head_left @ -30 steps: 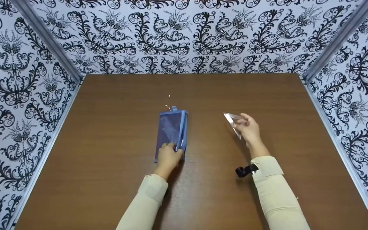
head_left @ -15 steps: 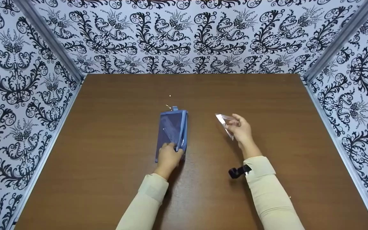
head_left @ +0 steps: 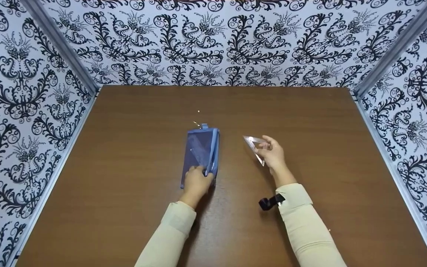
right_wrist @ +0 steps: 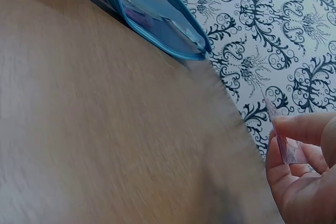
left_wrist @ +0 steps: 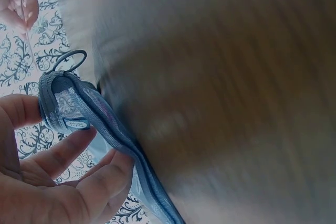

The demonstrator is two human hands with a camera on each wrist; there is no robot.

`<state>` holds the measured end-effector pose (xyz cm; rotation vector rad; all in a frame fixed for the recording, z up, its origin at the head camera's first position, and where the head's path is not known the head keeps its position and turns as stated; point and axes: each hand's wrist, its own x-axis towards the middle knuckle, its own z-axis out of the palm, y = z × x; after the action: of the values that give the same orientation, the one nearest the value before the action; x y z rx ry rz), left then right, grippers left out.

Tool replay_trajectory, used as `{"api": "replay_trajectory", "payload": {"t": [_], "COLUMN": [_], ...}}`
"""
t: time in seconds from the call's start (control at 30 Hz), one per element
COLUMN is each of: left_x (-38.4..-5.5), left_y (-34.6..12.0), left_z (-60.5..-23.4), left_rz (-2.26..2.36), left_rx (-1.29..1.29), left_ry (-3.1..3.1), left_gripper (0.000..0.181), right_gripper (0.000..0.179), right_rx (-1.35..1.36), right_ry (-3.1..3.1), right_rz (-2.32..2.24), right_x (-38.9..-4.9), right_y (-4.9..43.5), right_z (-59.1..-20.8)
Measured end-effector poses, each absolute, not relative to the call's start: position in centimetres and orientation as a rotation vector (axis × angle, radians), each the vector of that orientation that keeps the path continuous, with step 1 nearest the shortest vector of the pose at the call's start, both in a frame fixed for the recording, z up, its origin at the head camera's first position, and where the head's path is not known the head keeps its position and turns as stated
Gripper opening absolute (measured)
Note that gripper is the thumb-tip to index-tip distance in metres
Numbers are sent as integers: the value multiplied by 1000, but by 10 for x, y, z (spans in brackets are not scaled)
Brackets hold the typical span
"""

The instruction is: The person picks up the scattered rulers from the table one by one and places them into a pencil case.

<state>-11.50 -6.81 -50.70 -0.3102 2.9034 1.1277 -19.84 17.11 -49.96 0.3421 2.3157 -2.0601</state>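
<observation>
A blue mesh zip pouch (head_left: 198,148) lies on the table, its long zipped side parted on the right. My left hand (head_left: 197,182) grips the near end of it, fingers on the mesh and thumb at the opening. The left wrist view shows a ring pull and small label at that end of the pouch (left_wrist: 113,121). To the right, above the tabletop, my right hand (head_left: 274,155) pinches a clear triangular set square (head_left: 250,141) between thumb and fingers. In the right wrist view, contents show through the pouch (right_wrist: 157,17), and the set square (right_wrist: 280,135) appears nearly edge-on.
The brown wooden table (head_left: 139,155) is bounded by patterned walls (head_left: 213,40) at the back and both sides. A strap loop (head_left: 204,126) and small gold chain (head_left: 197,124) stick out from the pouch's far end. A black wrist camera (head_left: 267,203) juts from the right sleeve.
My right hand has moved left with the set square, closer to the pouch and slightly nearer my body. The left hand and pouch have stayed in place.
</observation>
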Motion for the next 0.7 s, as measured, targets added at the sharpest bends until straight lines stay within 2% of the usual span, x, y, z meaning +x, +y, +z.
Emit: {"api": "replay_trajectory", "payload": {"t": [0.7], "left_x": [-114], "left_y": [-69], "left_z": [-505], "left_rz": [1143], "left_rx": [-281], "left_ry": [2911], "left_gripper": [40], "right_gripper": [64], "right_rx": [291], "right_ry": [2279], "right_rz": [-2041], "right_x": [-194], "right_y": [134], "right_z": [-509]}}
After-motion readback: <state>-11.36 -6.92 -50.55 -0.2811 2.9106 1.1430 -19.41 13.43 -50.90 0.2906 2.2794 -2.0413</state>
